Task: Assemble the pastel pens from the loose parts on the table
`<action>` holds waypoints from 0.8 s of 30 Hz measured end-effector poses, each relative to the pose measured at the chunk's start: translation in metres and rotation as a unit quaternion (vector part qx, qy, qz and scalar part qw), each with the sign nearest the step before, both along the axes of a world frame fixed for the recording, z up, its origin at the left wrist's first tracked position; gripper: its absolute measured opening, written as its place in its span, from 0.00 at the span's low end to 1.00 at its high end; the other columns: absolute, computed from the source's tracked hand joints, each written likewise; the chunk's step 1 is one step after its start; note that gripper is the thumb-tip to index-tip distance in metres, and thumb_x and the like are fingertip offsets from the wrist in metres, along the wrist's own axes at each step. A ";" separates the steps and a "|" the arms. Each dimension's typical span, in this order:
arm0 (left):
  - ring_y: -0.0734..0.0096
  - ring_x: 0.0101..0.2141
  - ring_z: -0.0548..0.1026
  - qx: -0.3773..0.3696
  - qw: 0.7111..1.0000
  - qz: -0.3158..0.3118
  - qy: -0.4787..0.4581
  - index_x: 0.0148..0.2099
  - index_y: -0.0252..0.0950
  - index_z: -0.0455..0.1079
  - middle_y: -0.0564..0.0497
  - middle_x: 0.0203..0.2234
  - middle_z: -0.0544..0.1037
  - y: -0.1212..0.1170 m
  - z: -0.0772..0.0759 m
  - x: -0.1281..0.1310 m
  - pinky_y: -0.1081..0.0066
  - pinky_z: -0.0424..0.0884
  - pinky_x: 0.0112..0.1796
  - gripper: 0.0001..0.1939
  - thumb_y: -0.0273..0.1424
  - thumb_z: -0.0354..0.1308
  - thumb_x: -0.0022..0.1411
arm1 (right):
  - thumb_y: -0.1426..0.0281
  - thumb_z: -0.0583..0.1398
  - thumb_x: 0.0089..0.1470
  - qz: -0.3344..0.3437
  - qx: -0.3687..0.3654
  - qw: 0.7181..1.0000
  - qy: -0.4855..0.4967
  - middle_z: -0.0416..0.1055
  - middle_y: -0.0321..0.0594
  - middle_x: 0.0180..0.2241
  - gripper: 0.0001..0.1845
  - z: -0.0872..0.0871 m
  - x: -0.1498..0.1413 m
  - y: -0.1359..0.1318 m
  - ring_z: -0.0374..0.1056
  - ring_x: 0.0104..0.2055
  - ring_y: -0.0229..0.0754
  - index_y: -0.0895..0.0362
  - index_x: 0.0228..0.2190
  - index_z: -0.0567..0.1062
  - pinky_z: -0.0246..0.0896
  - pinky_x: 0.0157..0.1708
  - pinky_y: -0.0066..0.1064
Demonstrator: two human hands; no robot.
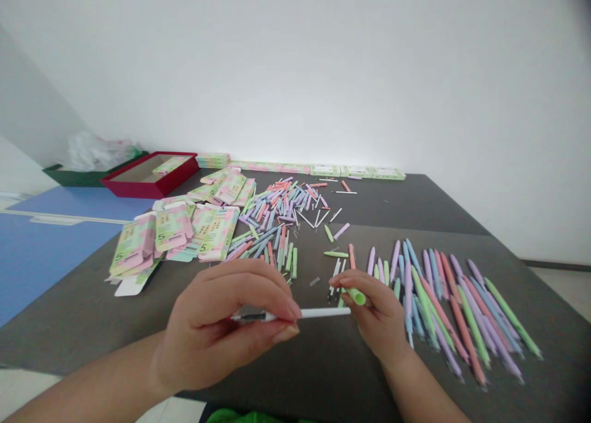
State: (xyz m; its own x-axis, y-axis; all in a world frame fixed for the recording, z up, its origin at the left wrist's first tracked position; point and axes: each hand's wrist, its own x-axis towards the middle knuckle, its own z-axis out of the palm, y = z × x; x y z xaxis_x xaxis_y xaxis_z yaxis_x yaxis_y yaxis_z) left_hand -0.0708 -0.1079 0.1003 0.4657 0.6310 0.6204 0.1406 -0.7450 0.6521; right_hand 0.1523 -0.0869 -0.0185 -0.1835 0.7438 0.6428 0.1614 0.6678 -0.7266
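Between the thumb and fingers of my left hand (221, 330) is a white pen refill (325, 313), lying level with its dark tip pointing left. Its plain right end reaches close to my right hand (381, 318); whether they touch, I cannot tell. My right hand is closed around a light green pen barrel (357, 297), whose open round end faces me. Beyond the right hand lie a few loose refills (335, 275) and a coral pen part (352, 257). To its right, capped pastel pens (466, 312) lie side by side in a spread row.
A heap of pastel pen parts (281, 207) covers the middle of the dark table (286, 374). Printed cartons (217, 235) lie at left, with a red box (133, 186) and a green tray (78, 177) behind. Flat packs (357, 172) line the back by the wall.
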 end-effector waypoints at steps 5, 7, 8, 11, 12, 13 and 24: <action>0.71 0.28 0.74 -0.022 1.000 -0.008 -0.012 0.38 0.39 0.72 0.50 0.26 0.77 -0.004 0.003 -0.001 0.72 0.70 0.29 0.12 0.20 0.59 0.51 | 0.77 0.57 0.53 -0.009 0.012 0.999 0.032 0.75 0.35 0.36 0.14 0.003 0.001 -0.002 0.70 0.40 0.40 0.48 0.39 0.72 0.64 0.41 0.35; 0.72 0.28 0.73 -0.034 0.999 0.006 -0.018 0.37 0.39 0.73 0.50 0.26 0.77 -0.006 0.000 -0.002 0.73 0.70 0.30 0.11 0.20 0.60 0.51 | 0.77 0.57 0.53 -0.006 0.014 0.999 0.029 0.75 0.35 0.36 0.15 0.004 0.001 -0.003 0.70 0.40 0.40 0.48 0.39 0.71 0.64 0.41 0.35; 0.72 0.29 0.73 -0.044 0.998 0.027 -0.035 0.36 0.38 0.73 0.50 0.26 0.77 -0.005 -0.003 -0.001 0.73 0.70 0.30 0.10 0.21 0.60 0.51 | 0.77 0.57 0.53 -0.011 0.015 1.000 0.021 0.75 0.35 0.36 0.14 0.004 0.001 -0.003 0.70 0.40 0.40 0.48 0.39 0.71 0.64 0.41 0.35; 0.73 0.34 0.73 -0.119 0.966 0.134 -0.187 0.34 0.37 0.73 0.51 0.30 0.76 0.007 -0.024 0.007 0.74 0.69 0.36 0.04 0.24 0.59 0.54 | 0.75 0.56 0.54 -0.061 0.002 0.997 -0.042 0.74 0.36 0.35 0.11 0.003 0.001 0.000 0.70 0.39 0.40 0.50 0.38 0.72 0.64 0.40 0.34; 0.75 0.35 0.73 -0.180 0.935 0.158 -0.262 0.35 0.37 0.72 0.52 0.32 0.76 0.015 -0.034 0.013 0.74 0.68 0.38 0.03 0.27 0.57 0.57 | 0.74 0.56 0.55 -0.082 -0.004 0.994 -0.068 0.74 0.36 0.35 0.09 0.002 0.002 0.002 0.70 0.39 0.40 0.51 0.37 0.73 0.64 0.40 0.33; 0.75 0.37 0.73 -0.251 0.896 0.165 -0.327 0.35 0.36 0.72 0.51 0.34 0.76 0.024 -0.046 0.019 0.74 0.68 0.40 0.05 0.29 0.55 0.59 | 0.72 0.56 0.55 -0.099 -0.007 0.991 -0.092 0.74 0.37 0.35 0.08 0.000 0.002 0.005 0.70 0.39 0.40 0.52 0.37 0.73 0.63 0.40 0.33; 0.79 0.22 0.72 -0.681 0.488 0.028 -0.546 0.28 0.29 0.65 0.48 0.22 0.73 0.069 -0.135 0.089 0.80 0.66 0.24 0.17 0.26 0.41 0.66 | 0.76 0.57 0.53 -0.072 0.072 0.814 -0.571 0.73 0.41 0.34 0.10 0.018 -0.012 0.025 0.67 0.39 0.46 0.55 0.37 0.75 0.57 0.39 0.37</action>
State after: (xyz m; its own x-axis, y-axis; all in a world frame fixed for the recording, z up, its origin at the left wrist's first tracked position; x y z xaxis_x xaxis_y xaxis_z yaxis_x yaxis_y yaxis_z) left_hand 0.0186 -0.0388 -0.0349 0.2854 0.7968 -0.5326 -0.8485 0.4685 0.2463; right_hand 0.1398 -0.0621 -0.0002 -0.6409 0.7421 0.1964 0.7612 0.6474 0.0374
